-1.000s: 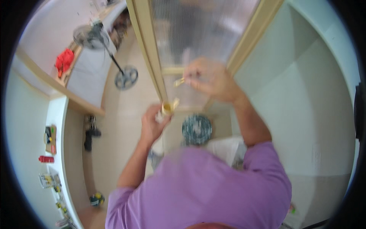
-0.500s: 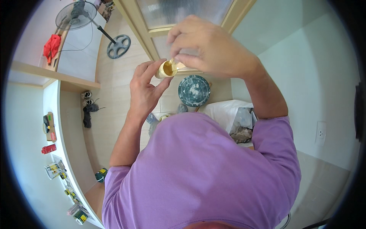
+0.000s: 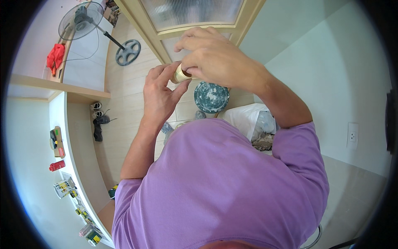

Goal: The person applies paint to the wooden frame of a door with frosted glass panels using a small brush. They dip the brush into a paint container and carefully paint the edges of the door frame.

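Between the thumb and fingers of my left hand (image 3: pixel 159 93) is a small pale-yellow round tub (image 3: pixel 178 75), tilted with its mouth toward the right. My right hand (image 3: pixel 224 62) reaches across to that mouth. Its thumb and index finger are pinched together at the rim, and the other fingers are raised and curled. Whatever the pinch holds is hidden by the fingers. The inside of the tub is mostly covered too. Both hands are held up in front of a wood-framed door (image 3: pixel 199 30) with ribbed glass.
Below the hands stands a round dark-green lid or stool top (image 3: pixel 212 98) smeared white. Right of it sits a white plastic bag (image 3: pixel 241 118) of debris. A white ledge (image 3: pixel 74 164) at left carries tools and cans. Shoes (image 3: pixel 98 128) and a standing fan (image 3: pixel 83 18) lie farther left.
My right hand has come lower and closer, its fingers now at the tub's mouth, covering the yellow inside seen before. The left hand keeps its grip.
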Action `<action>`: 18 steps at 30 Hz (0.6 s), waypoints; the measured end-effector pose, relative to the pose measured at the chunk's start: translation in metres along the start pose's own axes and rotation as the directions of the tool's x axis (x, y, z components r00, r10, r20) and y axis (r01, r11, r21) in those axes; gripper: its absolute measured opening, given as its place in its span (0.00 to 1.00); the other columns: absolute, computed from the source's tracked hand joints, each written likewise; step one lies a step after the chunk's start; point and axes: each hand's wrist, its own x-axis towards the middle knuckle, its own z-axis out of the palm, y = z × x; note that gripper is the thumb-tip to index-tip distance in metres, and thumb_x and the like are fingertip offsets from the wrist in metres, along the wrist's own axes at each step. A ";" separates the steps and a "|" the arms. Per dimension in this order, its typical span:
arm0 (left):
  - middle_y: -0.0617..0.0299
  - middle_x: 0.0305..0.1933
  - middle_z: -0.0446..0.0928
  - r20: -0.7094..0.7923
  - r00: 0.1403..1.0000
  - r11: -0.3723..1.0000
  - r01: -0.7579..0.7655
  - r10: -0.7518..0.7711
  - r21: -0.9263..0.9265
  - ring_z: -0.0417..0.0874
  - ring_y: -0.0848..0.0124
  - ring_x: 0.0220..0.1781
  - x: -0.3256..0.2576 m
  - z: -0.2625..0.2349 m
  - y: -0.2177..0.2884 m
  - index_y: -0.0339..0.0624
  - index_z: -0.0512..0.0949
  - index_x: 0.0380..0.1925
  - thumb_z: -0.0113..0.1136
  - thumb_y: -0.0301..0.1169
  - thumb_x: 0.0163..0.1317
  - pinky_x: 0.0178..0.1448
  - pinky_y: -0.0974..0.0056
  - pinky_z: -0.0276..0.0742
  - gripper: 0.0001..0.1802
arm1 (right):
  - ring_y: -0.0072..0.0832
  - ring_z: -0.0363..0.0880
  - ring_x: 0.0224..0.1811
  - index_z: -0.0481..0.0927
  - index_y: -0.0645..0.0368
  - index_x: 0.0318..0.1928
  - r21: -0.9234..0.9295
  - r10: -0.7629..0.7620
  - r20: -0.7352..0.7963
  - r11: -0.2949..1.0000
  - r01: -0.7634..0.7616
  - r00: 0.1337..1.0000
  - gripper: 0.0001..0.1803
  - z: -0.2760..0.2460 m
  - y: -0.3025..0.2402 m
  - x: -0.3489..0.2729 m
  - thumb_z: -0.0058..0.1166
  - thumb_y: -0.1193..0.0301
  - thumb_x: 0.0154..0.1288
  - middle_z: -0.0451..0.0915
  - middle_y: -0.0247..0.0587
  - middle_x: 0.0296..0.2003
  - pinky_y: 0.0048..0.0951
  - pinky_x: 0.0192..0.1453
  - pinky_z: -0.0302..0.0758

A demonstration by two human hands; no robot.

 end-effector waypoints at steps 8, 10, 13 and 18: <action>0.53 0.51 0.85 0.011 1.000 0.998 -0.017 0.016 0.062 0.84 0.57 0.54 -0.005 -0.006 0.002 0.44 0.86 0.57 0.80 0.30 0.56 0.56 0.55 0.81 0.27 | 0.37 0.74 0.65 0.93 0.52 0.38 0.058 0.039 -0.004 0.998 -0.038 0.999 0.07 -0.017 0.006 -0.004 0.66 0.67 0.63 0.84 0.34 0.55 0.44 0.69 0.68; 0.54 0.51 0.85 0.018 1.000 0.996 -0.025 0.024 0.082 0.84 0.57 0.53 -0.004 -0.006 0.003 0.44 0.86 0.57 0.80 0.31 0.55 0.56 0.54 0.81 0.27 | 0.37 0.74 0.65 0.93 0.53 0.39 0.055 0.024 0.001 0.998 -0.024 1.000 0.07 -0.018 0.006 -0.004 0.66 0.68 0.63 0.84 0.35 0.55 0.45 0.68 0.68; 0.55 0.50 0.85 0.006 0.999 0.993 -0.044 0.044 0.109 0.83 0.57 0.52 -0.005 -0.005 0.003 0.44 0.86 0.57 0.80 0.31 0.55 0.56 0.54 0.80 0.27 | 0.37 0.74 0.65 0.93 0.53 0.41 0.049 0.006 0.021 0.999 -0.007 1.000 0.08 -0.018 0.007 -0.004 0.65 0.68 0.64 0.84 0.35 0.55 0.46 0.68 0.69; 0.55 0.49 0.85 0.003 0.998 0.988 -0.058 0.059 0.140 0.83 0.57 0.50 -0.006 -0.005 0.005 0.45 0.86 0.57 0.81 0.32 0.54 0.57 0.54 0.79 0.28 | 0.37 0.75 0.64 0.92 0.55 0.40 -0.017 -0.023 0.040 1.000 0.024 0.999 0.09 -0.022 0.003 -0.003 0.65 0.69 0.63 0.85 0.34 0.54 0.45 0.67 0.69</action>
